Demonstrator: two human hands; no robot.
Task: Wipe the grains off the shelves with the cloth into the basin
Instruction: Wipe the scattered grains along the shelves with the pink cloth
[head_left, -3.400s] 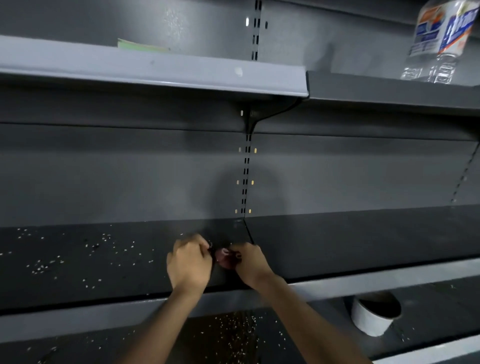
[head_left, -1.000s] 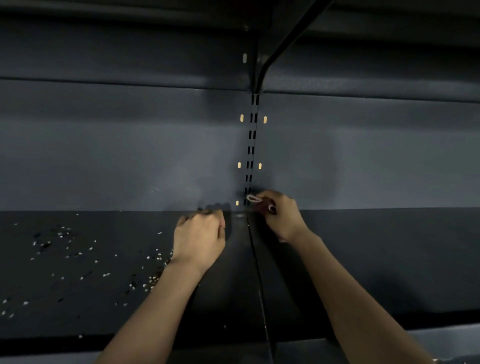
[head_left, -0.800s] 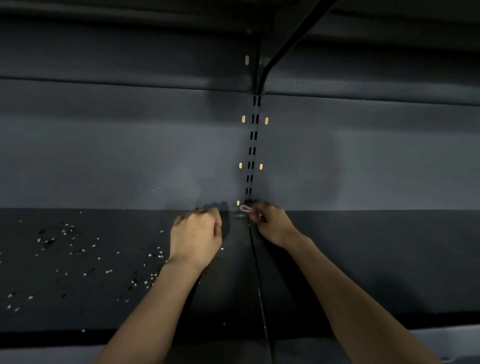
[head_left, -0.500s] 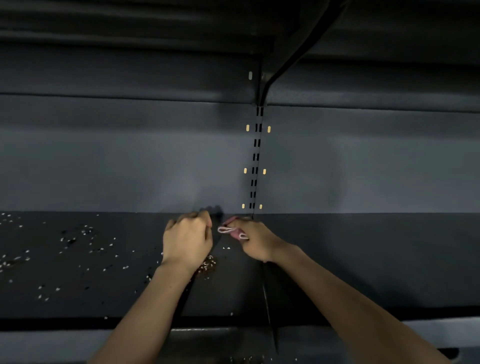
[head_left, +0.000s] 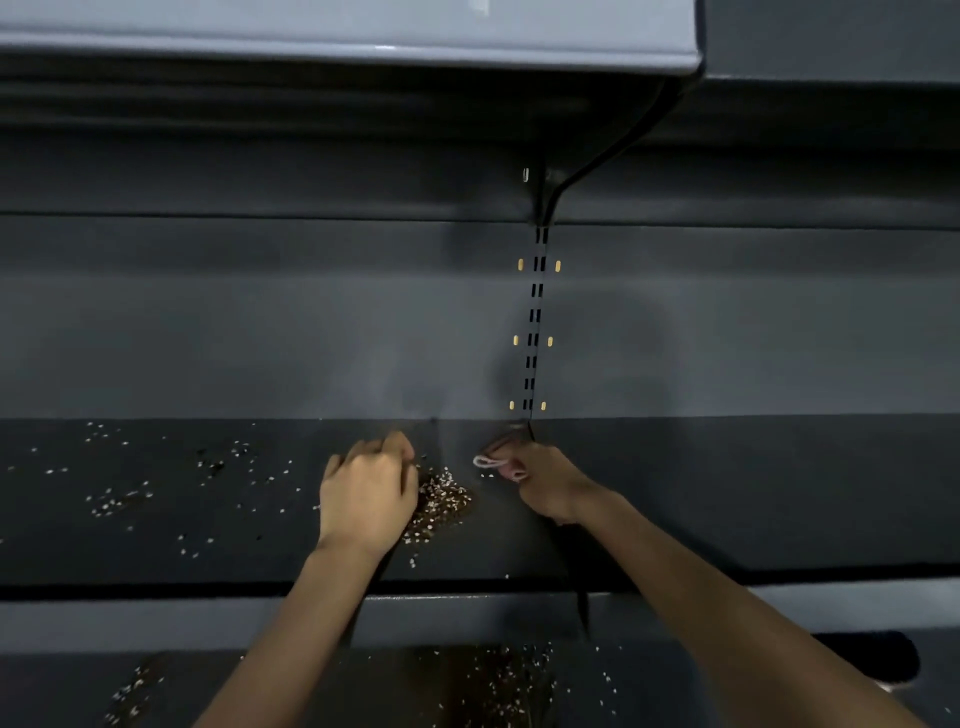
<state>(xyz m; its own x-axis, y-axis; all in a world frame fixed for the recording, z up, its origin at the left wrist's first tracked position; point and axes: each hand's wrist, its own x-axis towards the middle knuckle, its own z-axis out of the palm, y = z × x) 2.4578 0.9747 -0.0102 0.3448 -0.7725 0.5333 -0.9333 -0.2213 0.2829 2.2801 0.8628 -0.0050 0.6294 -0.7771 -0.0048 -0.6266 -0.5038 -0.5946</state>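
Observation:
A dark shelf (head_left: 156, 551) carries scattered white grains on its left half. A small heap of grains (head_left: 441, 501) lies between my hands. My right hand (head_left: 548, 480) grips a bunched pink cloth (head_left: 501, 465) near the seam at the back of the shelf. My left hand (head_left: 369, 493) rests on the shelf just left of the heap, fingers curled, with nothing seen in it. More grains (head_left: 498, 680) lie on the lower shelf. A dark opening at the lower right may be the basin (head_left: 878, 660); I cannot tell.
A grey shelf (head_left: 363, 31) overhangs at the top. A slotted upright (head_left: 535, 322) runs down the back wall behind my right hand. The shelf's grey front lip (head_left: 156, 618) crosses the lower part of the view.
Both hands have drawn back from the rear wall toward the front edge. The cloth came away from the upright, and a heap of grains now shows beside my left hand.

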